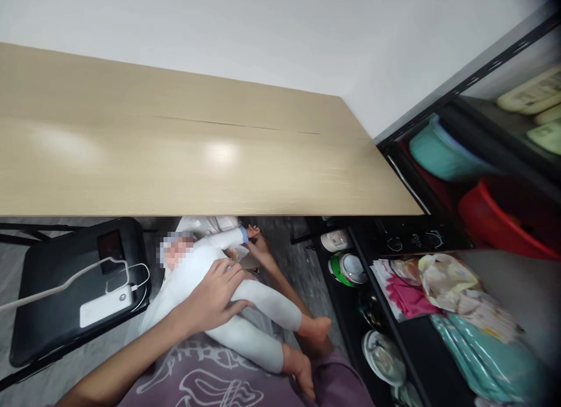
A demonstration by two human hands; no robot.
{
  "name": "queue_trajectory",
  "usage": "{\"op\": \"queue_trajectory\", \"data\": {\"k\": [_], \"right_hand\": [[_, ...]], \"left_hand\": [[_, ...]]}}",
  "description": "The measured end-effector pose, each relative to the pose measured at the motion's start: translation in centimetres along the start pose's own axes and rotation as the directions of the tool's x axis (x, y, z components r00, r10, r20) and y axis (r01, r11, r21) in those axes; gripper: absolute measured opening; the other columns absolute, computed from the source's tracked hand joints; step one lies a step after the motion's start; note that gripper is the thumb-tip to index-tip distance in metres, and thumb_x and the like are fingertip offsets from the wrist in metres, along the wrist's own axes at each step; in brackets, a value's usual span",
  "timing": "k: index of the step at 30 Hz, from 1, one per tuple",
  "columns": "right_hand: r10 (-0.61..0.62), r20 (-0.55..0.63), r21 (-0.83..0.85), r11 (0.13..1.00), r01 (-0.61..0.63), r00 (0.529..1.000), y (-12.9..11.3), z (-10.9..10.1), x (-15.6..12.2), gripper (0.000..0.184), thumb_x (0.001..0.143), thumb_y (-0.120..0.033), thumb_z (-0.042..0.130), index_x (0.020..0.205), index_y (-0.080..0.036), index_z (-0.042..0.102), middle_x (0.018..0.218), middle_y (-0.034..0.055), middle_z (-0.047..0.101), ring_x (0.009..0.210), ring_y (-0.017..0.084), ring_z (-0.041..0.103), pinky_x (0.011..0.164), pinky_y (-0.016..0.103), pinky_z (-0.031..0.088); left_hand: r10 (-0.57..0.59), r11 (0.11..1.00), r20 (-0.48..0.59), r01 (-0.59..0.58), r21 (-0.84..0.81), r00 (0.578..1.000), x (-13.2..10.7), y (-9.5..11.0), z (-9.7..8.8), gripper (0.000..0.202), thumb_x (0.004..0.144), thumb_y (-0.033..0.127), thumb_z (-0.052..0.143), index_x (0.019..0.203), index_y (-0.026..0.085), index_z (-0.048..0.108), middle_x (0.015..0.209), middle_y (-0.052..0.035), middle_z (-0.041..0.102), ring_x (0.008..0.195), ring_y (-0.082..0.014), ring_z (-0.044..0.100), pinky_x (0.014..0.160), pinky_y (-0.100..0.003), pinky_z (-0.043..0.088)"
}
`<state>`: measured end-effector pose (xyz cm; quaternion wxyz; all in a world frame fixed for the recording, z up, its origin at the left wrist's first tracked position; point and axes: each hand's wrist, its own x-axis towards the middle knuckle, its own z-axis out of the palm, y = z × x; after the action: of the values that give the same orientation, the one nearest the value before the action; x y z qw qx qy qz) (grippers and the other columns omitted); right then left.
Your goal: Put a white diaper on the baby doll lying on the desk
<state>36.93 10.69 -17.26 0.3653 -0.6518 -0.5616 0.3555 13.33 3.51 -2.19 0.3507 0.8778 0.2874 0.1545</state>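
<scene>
A baby doll in a white outfit with blue cuffs lies slantwise across the lap, its bare feet toward the lower right. Its head is blurred out. My left hand is laid over its hip, fingers curved across the body and thumb at the upper leg, holding it. Beyond the doll, my right hand reaches low beside the doll's small hand. The right fingers are mostly hidden behind the doll's arm, near a whitish plastic bag under the table edge.
A wooden tabletop spans the view ahead. On the left, a black stool bears a white power bank with cables. At right, a black shelf holds a red basin, a teal basin, bags and cans.
</scene>
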Motion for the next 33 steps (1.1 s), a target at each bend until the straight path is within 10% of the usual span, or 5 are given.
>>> {"op": "queue_trajectory", "data": {"k": [8, 18, 22, 26, 33], "right_hand": [[-0.17, -0.138, -0.099, 0.983, 0.157, 0.976, -0.5, -5.2, -5.5, 0.056, 0.104, -0.052, 0.074, 0.15, -0.023, 0.064, 0.152, 0.0196, 0.068, 0.142, 0.036, 0.065, 0.12, 0.059, 0.058], [-0.287, 0.487, -0.356, 0.797, 0.488, 0.825, -7.8, -3.4, -0.2, 0.042, 0.112, -0.045, 0.075, 0.145, -0.019, 0.071, 0.143, 0.0144, 0.068, 0.131, 0.032, 0.067, 0.119, 0.048, 0.055], [-0.36, 0.532, -0.413, 0.68, 0.606, 0.766, -10.6, -4.3, -0.4, 0.034, 0.114, -0.039, 0.072, 0.14, -0.018, 0.071, 0.136, 0.0142, 0.067, 0.125, 0.033, 0.064, 0.112, 0.049, 0.057], [-0.421, 0.541, -0.408, 0.627, 0.664, 0.729, -12.7, -4.8, -0.9, 0.032, 0.116, -0.038, 0.067, 0.142, -0.021, 0.069, 0.134, 0.0149, 0.067, 0.125, 0.034, 0.062, 0.109, 0.051, 0.057], [-0.549, 0.481, -0.343, 0.599, 0.723, 0.683, -16.2, -8.3, -3.0, 0.032, 0.112, -0.029, 0.065, 0.143, -0.023, 0.069, 0.136, 0.0152, 0.069, 0.122, 0.035, 0.063, 0.107, 0.052, 0.057]], "left_hand": [[0.011, 1.0, 0.023, -0.012, 0.016, 1.0, 0.3, 0.1, 0.1, 0.035, 0.112, 0.046, 0.07, 0.138, 0.023, 0.065, 0.129, -0.0121, 0.074, 0.123, -0.0361, 0.063, 0.107, -0.054, 0.049], [0.003, 0.995, -0.085, -0.011, -0.097, 0.996, -2.1, -0.1, -0.6, 0.036, 0.117, 0.044, 0.063, 0.152, 0.034, 0.062, 0.156, -0.0104, 0.069, 0.148, -0.0334, 0.059, 0.126, -0.054, 0.047], [-0.388, 0.919, -0.485, 0.367, -0.142, 0.783, -9.4, -3.3, 1.1, 0.029, 0.115, 0.045, 0.06, 0.139, 0.029, 0.06, 0.146, -0.0141, 0.068, 0.139, -0.0356, 0.063, 0.122, -0.061, 0.052], [-0.787, 0.613, -0.325, 0.722, -0.319, 0.525, -15.8, -6.0, 3.2, 0.071, 0.098, 0.072, 0.072, 0.146, 0.022, 0.058, 0.143, -0.017, 0.068, 0.137, -0.044, 0.066, 0.117, -0.071, 0.057], [-0.76, 0.641, -0.369, 0.71, -0.291, 0.535, -18.1, -4.2, 2.7, 0.064, 0.079, 0.055, 0.081, 0.131, 0.024, 0.065, 0.127, -0.0141, 0.078, 0.123, -0.0455, 0.075, 0.104, -0.065, 0.065]]}}
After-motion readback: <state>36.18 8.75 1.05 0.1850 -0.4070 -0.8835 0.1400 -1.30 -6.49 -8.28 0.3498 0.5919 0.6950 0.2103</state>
